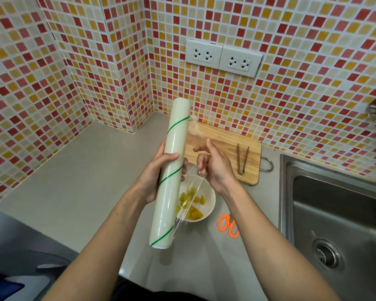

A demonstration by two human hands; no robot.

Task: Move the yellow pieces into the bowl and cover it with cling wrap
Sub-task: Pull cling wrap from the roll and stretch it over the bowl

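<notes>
Mosaic tiles in red, orange and cream cover the corner walls, and a pair of white sockets (224,57) sits above the grey surface (74,170). We see our left hand (159,174) wrapped around the middle of the cling wrap roll (172,170) — thumb across the front, fingers curled behind — holding it up at a slant, its top end towards the wall. Our right hand (215,166) is just beside the roll, fingers bent and pinching the loose edge of the clear film (191,200), which hangs in a narrow, wrinkled strip along the roll's right side.

Below both hands the white bowl (206,190) rests on the surface, and the yellow pieces (193,205) lie inside it, partly seen through the film. The bowl is not yet covered.

Behind the bowl lies a wooden cutting board (226,137) with a metal loop handle, and a pair of tongs (242,158) rests on its right part. Orange-handled scissors (228,225) lie on the surface just right of the bowl — partly hidden by our right forearm. A steel sink (339,213) fills the right side, with its drain visible.
</notes>
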